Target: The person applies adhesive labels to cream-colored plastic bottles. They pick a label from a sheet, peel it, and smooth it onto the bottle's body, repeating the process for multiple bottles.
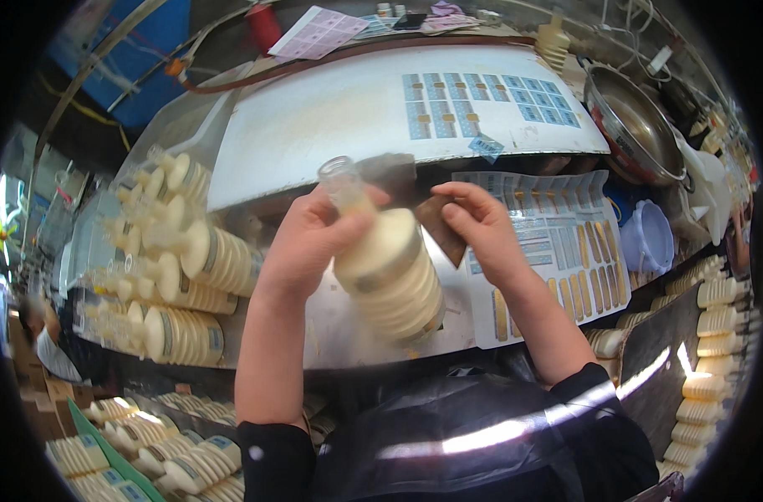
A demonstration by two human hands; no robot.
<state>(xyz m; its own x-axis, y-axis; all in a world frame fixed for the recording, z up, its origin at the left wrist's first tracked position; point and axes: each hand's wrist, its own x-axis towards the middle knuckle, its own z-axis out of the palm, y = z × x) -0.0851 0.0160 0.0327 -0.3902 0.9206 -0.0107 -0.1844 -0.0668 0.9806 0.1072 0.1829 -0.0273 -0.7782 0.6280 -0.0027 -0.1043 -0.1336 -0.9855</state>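
From my remote seat, I have the left hand (316,234) closed around the neck of a ribbed cream bottle (390,272), tilted at mid-view above the bench (310,343); the bottle's lower part is motion-blurred and the fingers partly cover its neck. Toward 3 o'clock, well apart from the left, the right hand (486,230) pinches a flat brown piece (441,230); I can't make out its markings. Its forearm hides part of the label sheet (557,255) beneath. At 9 o'clock similar bottles (185,335) overlap, their necks blurring together.
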